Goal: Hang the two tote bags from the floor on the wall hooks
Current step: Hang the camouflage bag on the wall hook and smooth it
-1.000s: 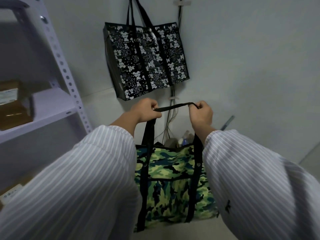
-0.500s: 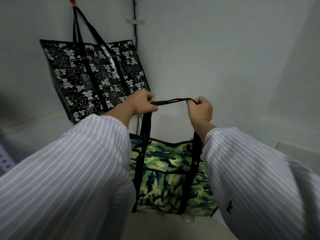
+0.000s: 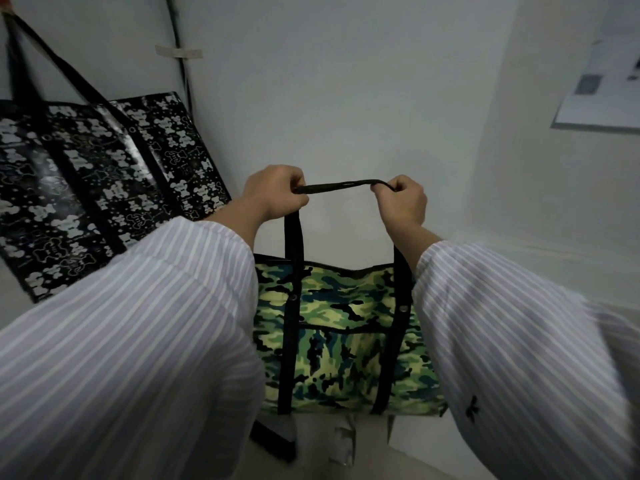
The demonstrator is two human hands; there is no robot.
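Observation:
A green camouflage tote bag (image 3: 346, 334) with black straps hangs in the air in front of me, off the floor. My left hand (image 3: 273, 195) and my right hand (image 3: 403, 202) each grip one end of its black handle (image 3: 341, 187), stretched flat between them. A black tote bag with white bear prints (image 3: 90, 188) hangs on the left wall by its long straps from a red hook (image 3: 6, 8) at the top left corner, mostly cut off. No other hook shows in view.
A dark cable (image 3: 181, 60) runs down the wall corner, taped with a pale strip (image 3: 178, 51). A paper sheet (image 3: 602, 81) is stuck on the right wall. Pale floor (image 3: 329, 452) lies below the camouflage bag.
The view has swung right and up: the black bag slid to the left edge and the shelf left the frame. Both hands kept their grip, and the camouflage bag rose clear of the floor.

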